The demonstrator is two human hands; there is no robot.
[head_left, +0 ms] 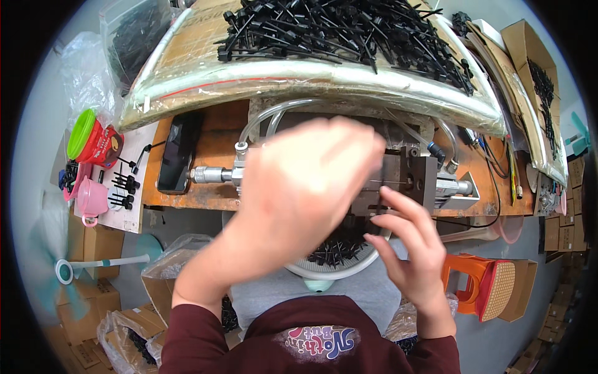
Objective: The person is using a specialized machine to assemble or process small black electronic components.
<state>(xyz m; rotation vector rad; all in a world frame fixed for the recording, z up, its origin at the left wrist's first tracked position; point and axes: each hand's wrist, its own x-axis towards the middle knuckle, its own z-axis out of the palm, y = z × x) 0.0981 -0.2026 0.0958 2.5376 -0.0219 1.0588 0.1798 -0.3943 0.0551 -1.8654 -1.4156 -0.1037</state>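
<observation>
Black plastic ties (pixel 336 28) lie heaped on a cardboard tray (pixel 187 62) wrapped in clear film at the top of the head view. Below the tray, a metal press fixture (pixel 408 174) sits on a worn orange bench (pixel 215 149), with clear hoses (pixel 268 118) looping into it and a steel cylinder (pixel 208 174) projecting to its left.

The left hand (pixel 305 187) is raised in front of the fixture, blurred, fingers curled loosely; whether it holds anything cannot be told. The right hand (pixel 408 249) is just below the fixture's dark block, its index finger and thumb pinched on a thin black piece (pixel 378 202) that stands upright at the block's lower edge. The other fingers are spread.

Beneath both hands, a white bowl (pixel 349 269) holds more small black parts (pixel 339 249), close to the person's lap.

A dark phone (pixel 176 156) lies on the bench left of the cylinder. Further left, a white sheet (pixel 134 215) carries a few black clips (pixel 124 187), beside a pink cup (pixel 91 198) and a red container with a green lid (pixel 93 140). An orange stool (pixel 492 283) stands to the right, and cardboard boxes (pixel 93 246) sit on the floor at left.
</observation>
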